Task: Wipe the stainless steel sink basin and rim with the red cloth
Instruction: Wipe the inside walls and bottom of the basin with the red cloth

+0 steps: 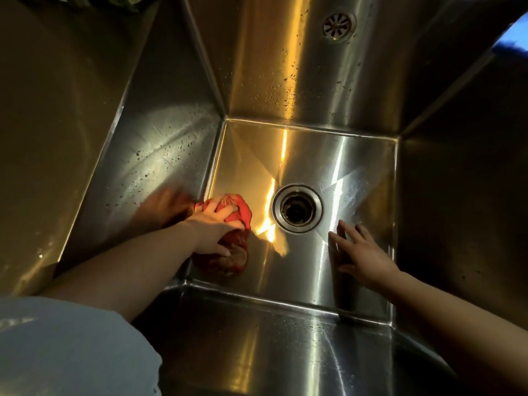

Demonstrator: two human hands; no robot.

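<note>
I look straight down into a deep stainless steel sink basin (328, 164). My left hand (213, 227) presses a bunched red cloth (233, 252) onto the basin floor in the near left corner, close to the left wall. Its fingers are spread over the cloth and grip it. My right hand (361, 250) lies flat on the basin floor at the right, fingers apart, holding nothing. The round drain (297, 208) sits between the two hands, slightly farther away.
Water droplets speckle the left wall (160, 155) and the back wall (285, 81). An overflow grate (338, 24) is set high in the back wall. The rim (57, 138) runs along the left. A pale sleeve (71, 347) fills the lower left.
</note>
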